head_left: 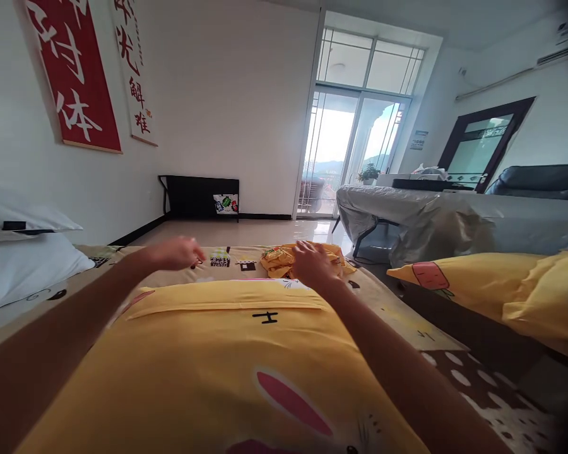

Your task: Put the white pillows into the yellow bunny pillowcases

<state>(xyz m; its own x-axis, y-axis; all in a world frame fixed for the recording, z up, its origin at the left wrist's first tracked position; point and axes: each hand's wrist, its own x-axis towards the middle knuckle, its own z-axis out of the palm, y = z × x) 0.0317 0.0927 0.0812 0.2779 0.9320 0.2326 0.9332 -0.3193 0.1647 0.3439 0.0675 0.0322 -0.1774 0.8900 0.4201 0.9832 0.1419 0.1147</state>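
A large yellow pillow (208, 359) with a rabbit print and a black letter H lies on the bed in front of me, a flap seam running across its far end. My left hand (177, 252) is just past the pillow's far left corner, fingers curled in, and nothing shows in them. Beyond the far right corner, my right hand (315, 261) rests over a crumpled yellow cloth (277, 261), its fingers stretched forward and apart. The fingertips partly cover the cloth.
The patterned bed sheet (435, 328) spreads under the pillow. White pillows (33, 265) lie at left; another yellow pillow (478, 284) is at right. Behind stands a plastic-covered table (397, 202) near the glass door (334, 151). A black folded panel (189, 195) leans on the wall.
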